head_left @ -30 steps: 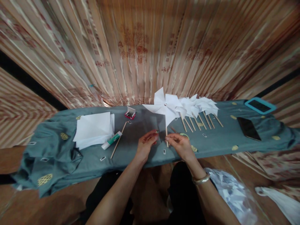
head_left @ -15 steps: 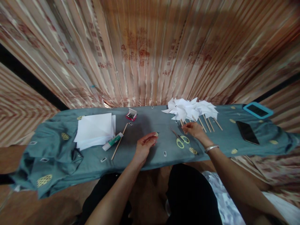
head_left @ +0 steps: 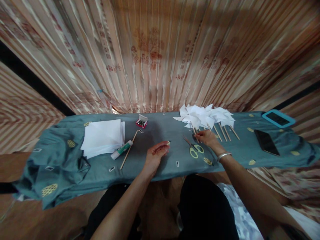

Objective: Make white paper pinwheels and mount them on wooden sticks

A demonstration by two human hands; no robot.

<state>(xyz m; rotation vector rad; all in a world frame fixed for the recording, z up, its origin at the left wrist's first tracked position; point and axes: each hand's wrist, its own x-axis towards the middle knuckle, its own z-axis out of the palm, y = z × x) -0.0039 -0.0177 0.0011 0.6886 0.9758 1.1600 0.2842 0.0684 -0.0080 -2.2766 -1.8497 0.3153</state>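
Note:
My right hand (head_left: 207, 138), a bracelet at its wrist, has its fingers pinched round the wooden stick of the leftmost white paper pinwheel (head_left: 188, 115). That pinwheel lies at the left end of a row of several, their blades overlapping at the table's back edge and their sticks (head_left: 222, 131) pointing toward me. Low over the cloth in the middle, my left hand (head_left: 154, 156) has its fingers stretched out and holds nothing that I can see. Scissors with pale green handles (head_left: 193, 148) lie between my hands, just left of the right one.
On the left are a stack of white paper (head_left: 102, 136), a green and white tube (head_left: 122, 149), a loose wooden stick (head_left: 129, 149) and a small open red box (head_left: 141, 122) of small metal pieces. A dark phone (head_left: 267, 142) and a blue-framed tablet (head_left: 278, 118) lie on the right.
The view has shifted slightly, moving most of the table a little to the right in the picture. Both hands keep nearly the same pose, the right still on the pinwheel's stick.

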